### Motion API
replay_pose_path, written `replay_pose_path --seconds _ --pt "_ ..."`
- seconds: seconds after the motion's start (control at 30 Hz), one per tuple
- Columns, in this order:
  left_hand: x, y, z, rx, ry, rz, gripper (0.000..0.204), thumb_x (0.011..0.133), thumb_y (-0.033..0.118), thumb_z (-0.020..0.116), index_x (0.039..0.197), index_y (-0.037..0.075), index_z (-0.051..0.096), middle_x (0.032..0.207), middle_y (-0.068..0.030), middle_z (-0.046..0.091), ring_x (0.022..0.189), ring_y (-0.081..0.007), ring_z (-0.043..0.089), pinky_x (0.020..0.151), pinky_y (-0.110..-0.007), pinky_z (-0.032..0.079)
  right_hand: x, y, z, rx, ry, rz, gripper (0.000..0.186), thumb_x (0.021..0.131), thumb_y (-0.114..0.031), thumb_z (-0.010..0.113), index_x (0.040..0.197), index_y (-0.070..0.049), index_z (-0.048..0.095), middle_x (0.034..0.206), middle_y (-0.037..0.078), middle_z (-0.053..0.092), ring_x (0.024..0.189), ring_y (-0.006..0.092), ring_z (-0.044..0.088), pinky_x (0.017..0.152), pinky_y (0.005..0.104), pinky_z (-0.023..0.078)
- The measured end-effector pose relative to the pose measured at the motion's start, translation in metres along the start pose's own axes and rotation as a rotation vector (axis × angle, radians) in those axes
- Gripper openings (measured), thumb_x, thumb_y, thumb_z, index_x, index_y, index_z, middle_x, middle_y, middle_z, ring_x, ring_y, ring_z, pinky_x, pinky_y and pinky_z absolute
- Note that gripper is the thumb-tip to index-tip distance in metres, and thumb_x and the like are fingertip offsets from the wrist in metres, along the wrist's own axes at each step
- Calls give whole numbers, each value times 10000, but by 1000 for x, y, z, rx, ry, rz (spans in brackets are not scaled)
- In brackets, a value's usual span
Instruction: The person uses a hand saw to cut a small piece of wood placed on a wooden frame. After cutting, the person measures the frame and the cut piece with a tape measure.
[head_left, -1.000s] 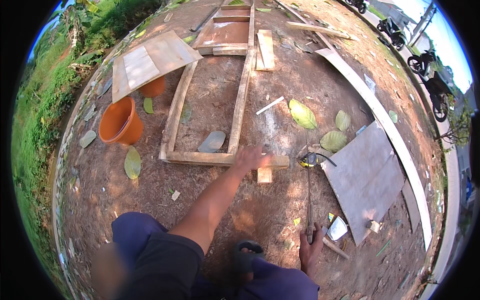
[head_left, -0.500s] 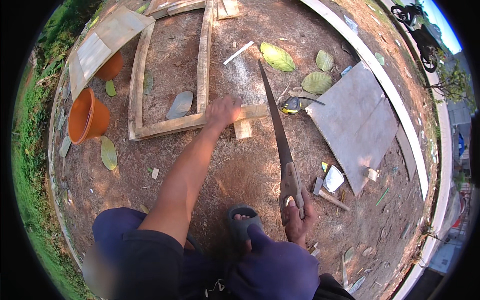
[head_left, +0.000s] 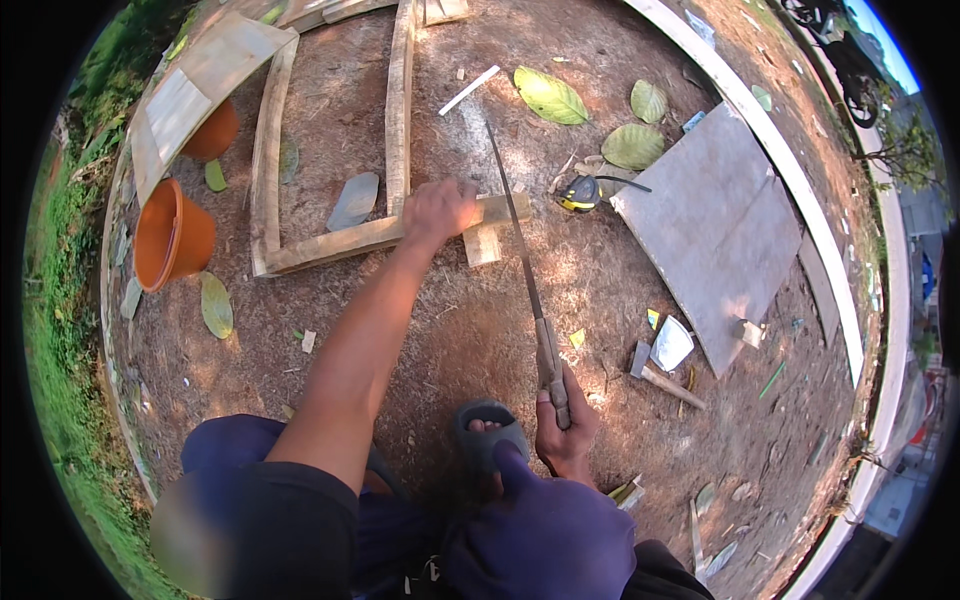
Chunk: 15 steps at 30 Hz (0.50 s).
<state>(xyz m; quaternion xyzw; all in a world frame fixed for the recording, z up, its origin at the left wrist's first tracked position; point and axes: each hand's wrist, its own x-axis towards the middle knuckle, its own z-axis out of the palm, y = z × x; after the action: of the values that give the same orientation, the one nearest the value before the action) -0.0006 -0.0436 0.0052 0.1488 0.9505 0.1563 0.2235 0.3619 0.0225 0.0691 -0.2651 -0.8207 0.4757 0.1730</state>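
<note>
My left hand (head_left: 440, 212) is closed over the front bar of a wooden frame (head_left: 335, 243), close to the bar's right end. Beneath that end lies a short wood block (head_left: 483, 245). Wrapped round the handle of a handsaw (head_left: 526, 268), my right hand (head_left: 567, 425) is low and right of the frame. The long dark blade points away from me and crosses the bar's tip, seen nearly edge-on. Whether its teeth touch the wood I cannot tell.
A yellow-black tape measure (head_left: 580, 192) lies right of the bar, beside a large grey board (head_left: 715, 230). A hammer (head_left: 665, 380) rests nearer, by a white scrap (head_left: 672, 343). Orange pots stand left, one tipped pot (head_left: 178, 235) nearest. My sandalled foot (head_left: 488, 430) is below.
My right hand has brought the saw leftward, from beside the bar to across its end, and turned the blade more edge-on. My left hand keeps its place on the bar.
</note>
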Motion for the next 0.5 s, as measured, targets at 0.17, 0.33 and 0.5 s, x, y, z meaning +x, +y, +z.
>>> replay_pose_path --seconds 0.17,0.33,0.5 --pt "8 -2 9 35 20 93 607 1049 458 286 1077 21 706 1125 -235 718 1062 -357 685 1002 -526 499 2 -11 -3 -52 -34 15 525 940 -80 687 1444 12 571 824 114 683 688 152 679 622 293 525" --pt "15 -2 14 13 -7 41 632 1055 462 307 1083 3 742 1203 -245 721 1086 -398 694 1034 -549 480 10 -28 -16 126 -159 205 538 975 -148 653 1469 31 537 888 139 703 795 195 702 719 331 545" --pt "18 6 21 -77 131 4 657 1059 501 341 998 10 774 1142 -223 752 1071 -403 703 1016 -553 479 17 -36 -20 213 -212 258 585 968 -156 657 1489 59 497 916 127 701 842 180 685 748 331 534"
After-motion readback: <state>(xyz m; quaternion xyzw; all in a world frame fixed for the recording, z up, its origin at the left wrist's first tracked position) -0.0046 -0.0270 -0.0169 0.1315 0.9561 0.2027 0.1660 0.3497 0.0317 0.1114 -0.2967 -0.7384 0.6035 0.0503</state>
